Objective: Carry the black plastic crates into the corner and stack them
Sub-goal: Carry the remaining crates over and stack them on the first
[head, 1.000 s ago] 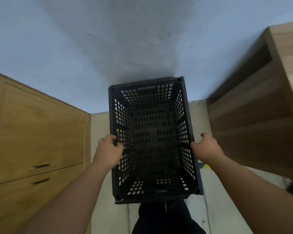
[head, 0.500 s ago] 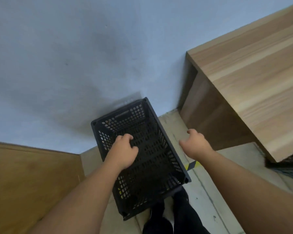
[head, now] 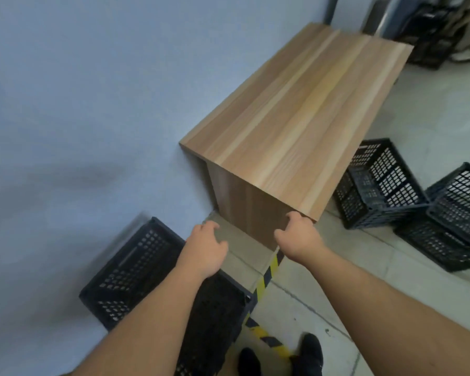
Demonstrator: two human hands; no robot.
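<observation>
A black perforated plastic crate (head: 130,270) stands on the floor against the blue wall at the lower left, partly hidden by my left forearm. My left hand (head: 205,246) hovers above its right edge, fingers loosely curled, holding nothing. My right hand (head: 296,234) is in the air in front of the wooden cabinet's near corner, also empty with fingers apart. Two more black crates lie on the floor to the right: one (head: 377,183) beside the cabinet, another (head: 456,215) further right, tilted.
A light wooden cabinet (head: 296,112) stands against the wall between the corner and the other crates. Yellow-and-black tape (head: 267,275) runs across the pale floor. My shoes (head: 310,351) show at the bottom. Dark clutter (head: 429,31) fills the top right.
Both hands have let go of the crate, which now rests on the floor by the wall. My view has swung right, bringing the cabinet top and the other crates into sight.
</observation>
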